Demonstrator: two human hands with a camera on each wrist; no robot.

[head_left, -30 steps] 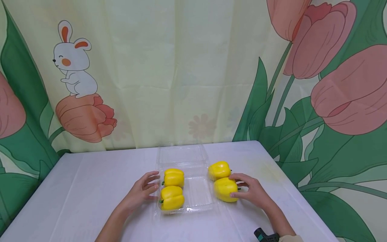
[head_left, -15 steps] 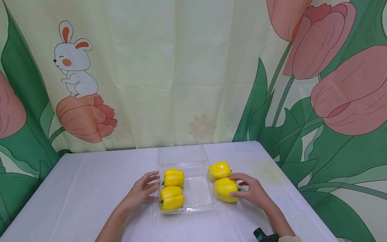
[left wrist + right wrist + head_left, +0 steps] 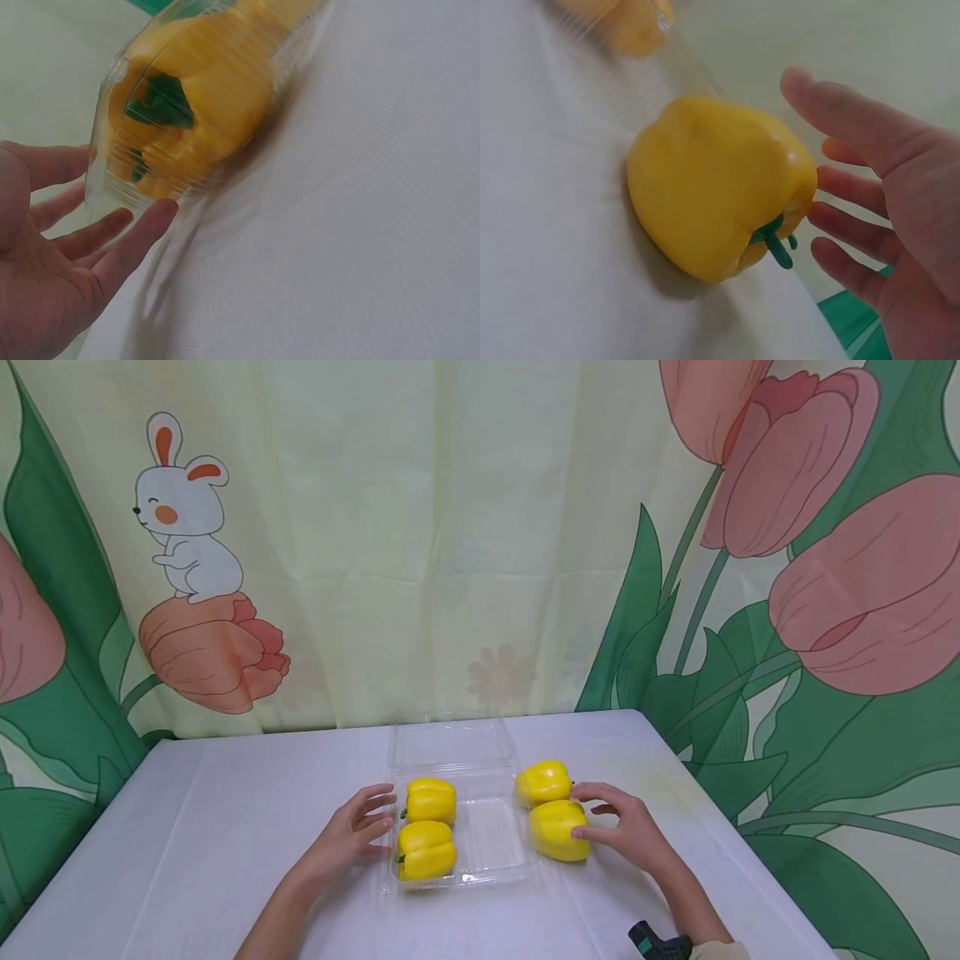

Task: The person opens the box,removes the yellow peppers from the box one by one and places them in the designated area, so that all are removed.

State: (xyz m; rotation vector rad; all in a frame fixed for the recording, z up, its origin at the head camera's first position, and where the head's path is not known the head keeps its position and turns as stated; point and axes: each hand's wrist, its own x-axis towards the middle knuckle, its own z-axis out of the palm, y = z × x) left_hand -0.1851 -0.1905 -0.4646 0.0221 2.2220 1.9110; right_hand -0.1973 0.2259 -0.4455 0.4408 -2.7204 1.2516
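A clear plastic clamshell container (image 3: 492, 837) lies open on the table. Two yellow bell peppers, a far one (image 3: 432, 800) and a near one (image 3: 427, 852), sit in its left half with green stems leftward. My left hand (image 3: 354, 828) is at the container's left wall, fingers spread and loosely bent; in the left wrist view, fingertips reach that wall. To the container's right are two more bell peppers, a far one (image 3: 544, 782) and a near one (image 3: 558, 832). Beside the near one, my right hand (image 3: 626, 828) has loosely bent fingers; whether they touch it, I cannot tell.
The container's raised-edge lid (image 3: 453, 743) lies folded back toward the curtain (image 3: 360, 568). A white cloth covers the table (image 3: 247, 827). A black device (image 3: 660, 942) shows at the right wrist.
My right hand has shifted slightly right, its thumb and fingers a little off the near right bell pepper. The left hand, the container and the peppers look unmoved.
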